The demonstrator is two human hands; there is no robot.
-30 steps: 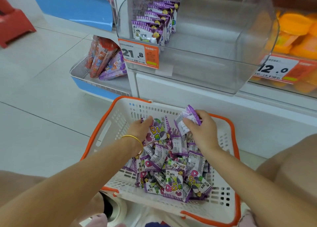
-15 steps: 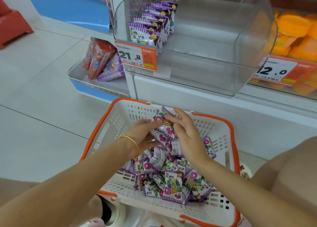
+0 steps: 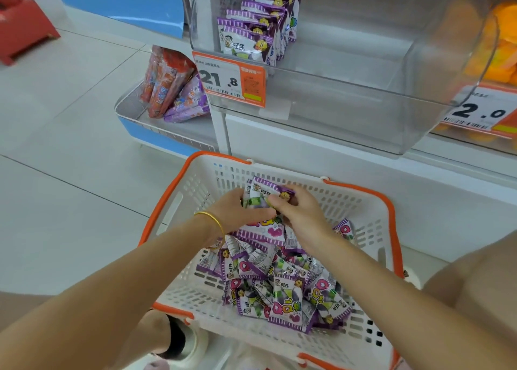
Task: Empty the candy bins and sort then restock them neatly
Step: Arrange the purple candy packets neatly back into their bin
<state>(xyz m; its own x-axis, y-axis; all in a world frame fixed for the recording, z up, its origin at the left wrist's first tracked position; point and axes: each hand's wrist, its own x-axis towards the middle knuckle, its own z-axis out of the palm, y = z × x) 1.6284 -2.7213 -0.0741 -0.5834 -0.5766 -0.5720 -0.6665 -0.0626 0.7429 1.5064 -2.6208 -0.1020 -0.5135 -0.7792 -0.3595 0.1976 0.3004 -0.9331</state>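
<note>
While purple packets fill the basket, both hands clamp a small stack

Left hand (image 3: pixel 237 210), gold bracelet (image 3: pixel 212 220) on the wrist, and right hand (image 3: pixel 302 218) meet over the far half of the white basket (image 3: pixel 361 192). Fingers of both curl round a few held packets (image 3: pixel 263 193), pressed together. Loose pile (image 3: pixel 285 291) of the same candy lies in the basket, nearer and right. Beyond, the clear bin (image 3: pixel 349 90) holds one upright row of packets (image 3: pixel 257 31) at its left side, with an orange price tag (image 3: pixel 229 80) on its front. Red bags (image 3: pixel 165 81) sit on the low shelf, far left.
</note>
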